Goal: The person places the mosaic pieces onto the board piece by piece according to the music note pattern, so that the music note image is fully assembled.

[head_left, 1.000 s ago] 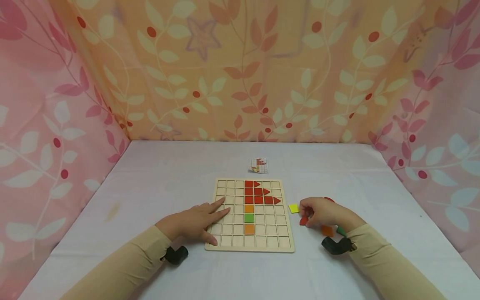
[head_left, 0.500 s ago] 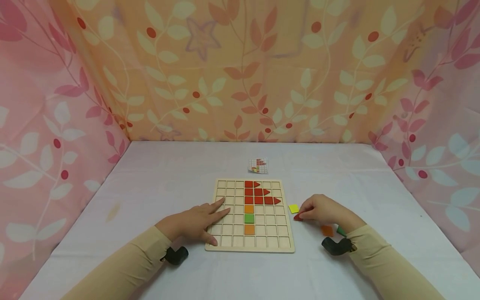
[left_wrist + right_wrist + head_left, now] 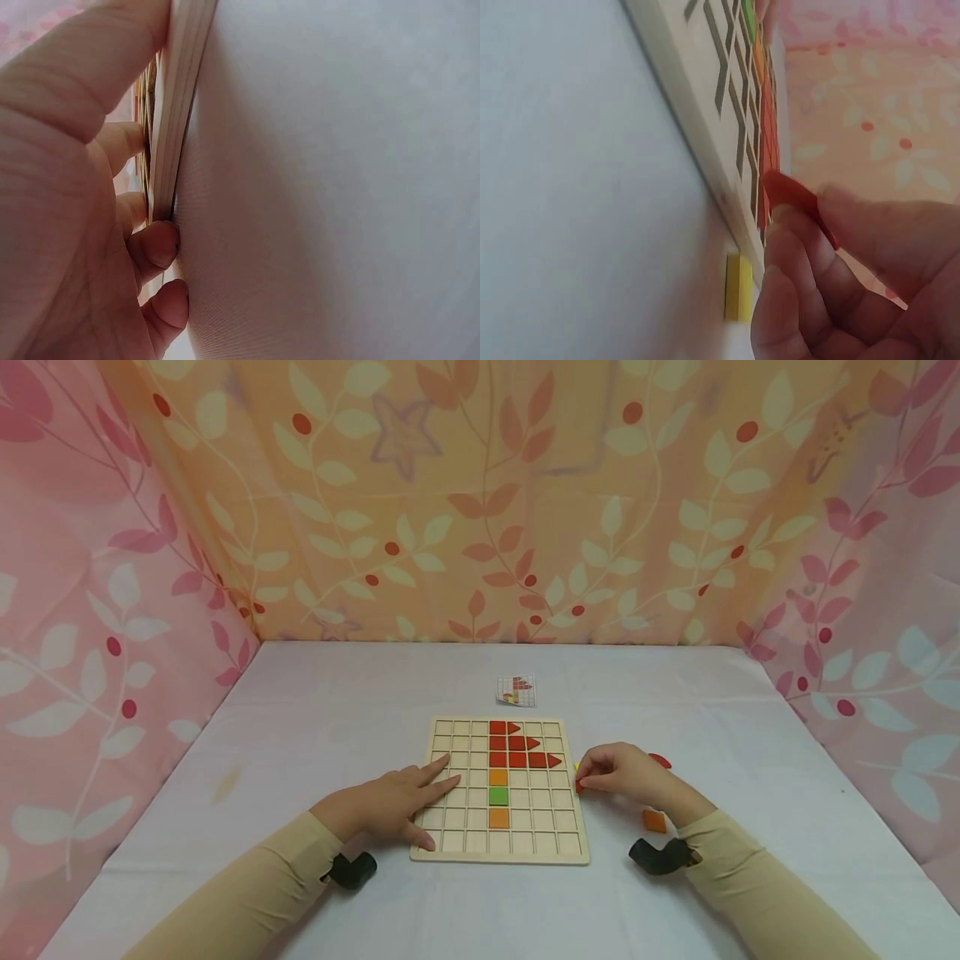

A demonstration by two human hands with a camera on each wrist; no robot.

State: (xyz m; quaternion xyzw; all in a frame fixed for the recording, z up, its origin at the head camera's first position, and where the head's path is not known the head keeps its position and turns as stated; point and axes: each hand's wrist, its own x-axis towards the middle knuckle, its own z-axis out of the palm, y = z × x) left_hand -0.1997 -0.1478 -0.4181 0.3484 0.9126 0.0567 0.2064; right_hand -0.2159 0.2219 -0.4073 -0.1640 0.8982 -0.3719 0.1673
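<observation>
Red piece (image 3: 579,786) pinched by right hand (image 3: 628,772), at its nine o'clock, near three o'clock edge of board (image 3: 543,843). Left hand (image 3: 397,803), fingers spread, rests over nine o'clock edge.

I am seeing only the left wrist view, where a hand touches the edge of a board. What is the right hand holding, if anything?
Observer: The right hand pinches a red piece between thumb and fingers.
Operator: Thank you. Is some other piece lying near to it?
Observer: Yes, a yellow piece lies on the white cloth, close to the right edge of the board.
Operator: And what is beyond the far edge of the board?
Observer: A small card with red shapes printed on a grid.
</observation>
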